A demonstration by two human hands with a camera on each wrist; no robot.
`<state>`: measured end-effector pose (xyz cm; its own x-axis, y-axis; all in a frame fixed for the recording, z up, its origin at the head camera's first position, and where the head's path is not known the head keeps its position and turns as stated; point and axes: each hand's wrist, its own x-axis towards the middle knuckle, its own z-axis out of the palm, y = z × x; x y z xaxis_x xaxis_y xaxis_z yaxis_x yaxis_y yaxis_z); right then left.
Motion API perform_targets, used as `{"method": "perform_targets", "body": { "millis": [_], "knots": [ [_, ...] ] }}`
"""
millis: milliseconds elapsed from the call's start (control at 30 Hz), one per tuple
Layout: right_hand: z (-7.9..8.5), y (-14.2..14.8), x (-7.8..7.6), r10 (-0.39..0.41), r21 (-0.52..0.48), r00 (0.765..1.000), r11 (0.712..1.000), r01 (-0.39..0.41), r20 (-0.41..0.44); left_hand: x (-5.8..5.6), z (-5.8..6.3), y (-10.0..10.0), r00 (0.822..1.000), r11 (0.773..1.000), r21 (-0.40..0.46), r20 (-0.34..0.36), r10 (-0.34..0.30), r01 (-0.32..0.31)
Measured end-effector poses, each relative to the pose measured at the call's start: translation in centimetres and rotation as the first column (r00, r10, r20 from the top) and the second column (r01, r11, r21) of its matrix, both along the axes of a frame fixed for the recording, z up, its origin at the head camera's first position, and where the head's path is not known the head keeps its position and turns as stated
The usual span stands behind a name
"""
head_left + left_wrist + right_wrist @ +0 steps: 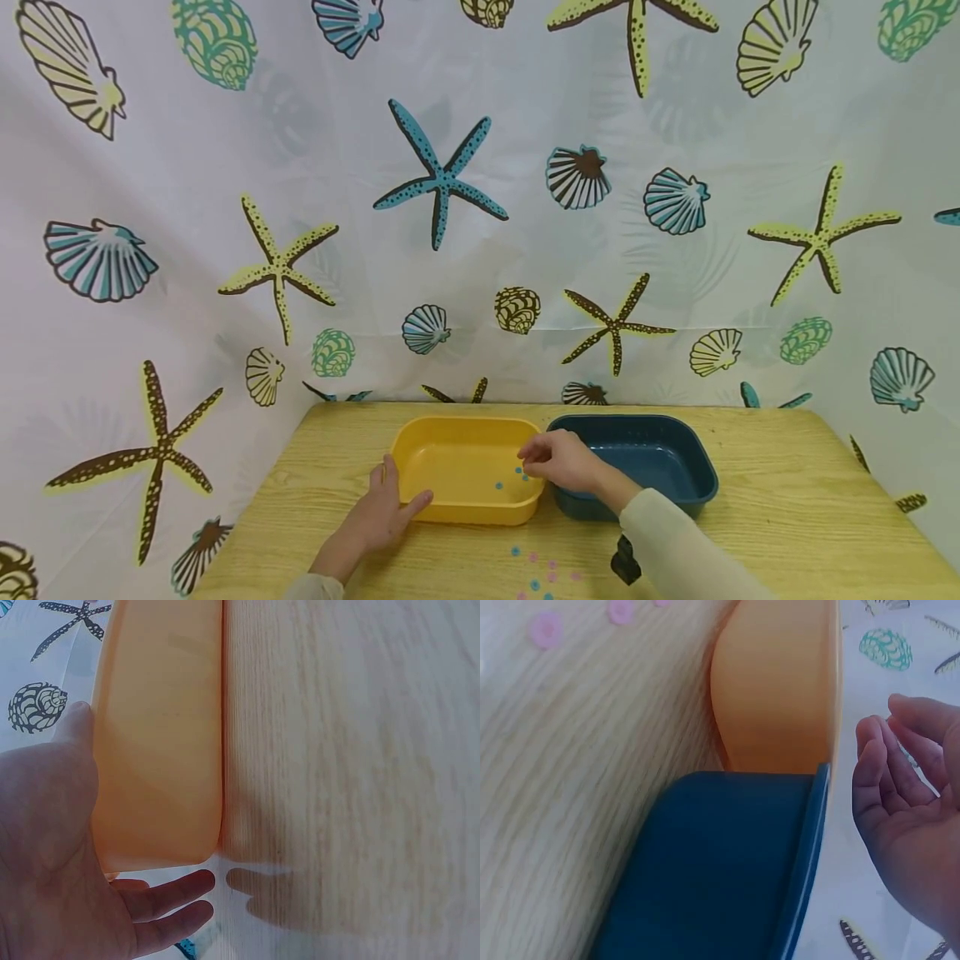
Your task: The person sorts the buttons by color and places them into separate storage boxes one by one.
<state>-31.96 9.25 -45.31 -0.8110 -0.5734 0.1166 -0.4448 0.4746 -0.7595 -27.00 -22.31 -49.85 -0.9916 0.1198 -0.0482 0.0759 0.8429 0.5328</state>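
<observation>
My left hand (pixel 380 510) rests at the near left corner of a yellow plastic tub (pixel 459 512), thumb at its front side and fingers by its left end. The left wrist view shows those fingers (pixel 169 895) straight and spread. Over the tub's right rim hovers my right hand (pixel 566 460). Its fingers (pixel 870 769) curl loosely, the thumb tip a little apart from them. Small blue buttons (pixel 498 485) are inside the yellow tub, two of them right below the right fingertips. A dark blue tub (pixel 705 492) stands close beside the yellow one, under my right forearm.
Several loose pink buttons (pixel 552 577) and blue buttons (pixel 515 552) lie on the wooden table (pixel 780 500) in front of the tubs. A small black object (pixel 626 560) shows beside the right sleeve. A curtain (pixel 525 250) printed with shells and starfish encloses the back and sides.
</observation>
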Motion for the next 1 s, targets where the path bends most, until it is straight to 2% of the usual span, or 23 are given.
{"method": "perform_targets", "body": {
  "millis": [267, 433, 600, 733, 1000],
  "knots": [
    [0.1, 1.2, 2.5, 0.094, 0.002, 0.995, 0.996, -0.095, 0.036, 0.1, 0.1, 0.1, 1.000, 1.000, -0.009, 0.011, 0.004, -0.004],
    [-0.3, 1.7, 4.0, 0.179, 0.009, 0.983, 0.984, -0.180, 0.040, 0.0, 0.1, 0.1, 1.000, 1.000, -0.001, 0.013, 0.004, -0.004],
    [-1.4, 2.2, 5.0, 0.302, 0.024, 0.953, 0.953, -0.302, 0.030, -0.1, 0.0, 0.1, 1.000, 1.000, 0.007, 0.017, 0.003, -0.003],
    [-2.4, 2.5, 5.5, 0.383, 0.038, 0.924, 0.923, -0.382, -0.012, -0.1, 0.0, 0.1, 1.000, 1.000, 0.003, 0.018, 0.003, -0.003],
    [-3.9, 2.5, 6.3, 0.451, 0.142, 0.877, 0.891, -0.431, -0.165, 0.1, 0.2, 0.1, 1.000, 1.000, 0.006, 0.020, 0.006, -0.006]
  ]
}}
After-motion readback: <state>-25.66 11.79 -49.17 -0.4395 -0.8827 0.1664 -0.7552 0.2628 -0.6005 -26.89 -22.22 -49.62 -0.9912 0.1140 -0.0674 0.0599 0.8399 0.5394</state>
